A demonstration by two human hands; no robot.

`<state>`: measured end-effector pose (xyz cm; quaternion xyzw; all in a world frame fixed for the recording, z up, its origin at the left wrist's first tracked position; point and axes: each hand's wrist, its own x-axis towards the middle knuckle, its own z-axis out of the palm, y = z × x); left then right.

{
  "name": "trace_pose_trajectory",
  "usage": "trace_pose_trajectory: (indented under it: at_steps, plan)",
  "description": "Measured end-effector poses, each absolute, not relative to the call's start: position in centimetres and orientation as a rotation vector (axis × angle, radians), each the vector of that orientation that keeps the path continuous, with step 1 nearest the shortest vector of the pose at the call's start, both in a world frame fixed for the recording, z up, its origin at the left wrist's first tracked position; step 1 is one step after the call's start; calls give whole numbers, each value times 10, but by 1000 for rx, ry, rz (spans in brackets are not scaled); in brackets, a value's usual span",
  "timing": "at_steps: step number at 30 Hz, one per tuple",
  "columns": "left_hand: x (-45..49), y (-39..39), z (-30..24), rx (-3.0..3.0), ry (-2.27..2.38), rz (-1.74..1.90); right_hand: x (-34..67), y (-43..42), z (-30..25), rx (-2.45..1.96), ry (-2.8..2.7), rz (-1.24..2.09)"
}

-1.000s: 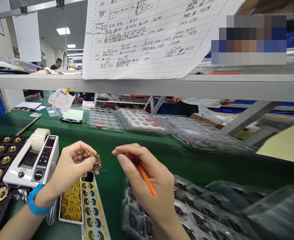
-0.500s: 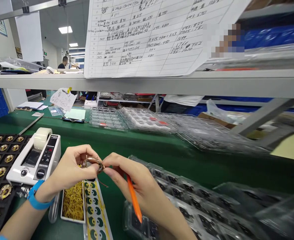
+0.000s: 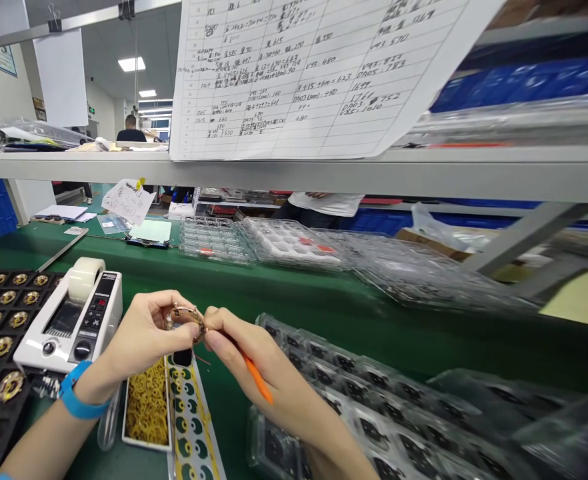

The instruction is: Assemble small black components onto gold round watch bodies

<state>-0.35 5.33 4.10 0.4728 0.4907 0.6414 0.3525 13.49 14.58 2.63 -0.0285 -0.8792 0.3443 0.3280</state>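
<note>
"In the head view, there's the change: your right hand has come in from well apart, and its thumb and forefinger are together at the right rim of the round metal part!"

"And your left hand?"

"Its thumb and fingers are still clamped on the part's left side, above the green bench, left of the clear trays by its near edge."

"So the work is now two-handed: I'd judge your left steadies while your right does the fine work."

"On what, exactly?"

"Can't tell; your right fingertips hide it. The orange tool is gripped in that hand, its rear end slanting toward the bench's near edge. A thin red wire trails below the part."
</note>
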Motion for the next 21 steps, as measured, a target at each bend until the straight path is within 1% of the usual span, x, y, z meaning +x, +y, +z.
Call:
trace_pose_trajectory:
  at_steps: [4, 9, 13, 17, 21]
  plan:
    - [-3, 54, 37, 1402, 1418, 1736, 130, 145, 22, -139, -2201, 1009]
    - [-9, 57, 22, 2275, 1761, 1999, 128, 141, 20, -360, -1963, 1215]
    - [-12, 58, 13, 2800, 1933, 1995, 128, 132, 25, -338, -1848, 1499]
    - [-13, 56, 13, 3035, 1957, 1915, 128, 126, 30, -312, -1745, 1728]
    - [-14, 51, 14, 3089, 2026, 1945, 129, 132, 29, -245, -1735, 1818]
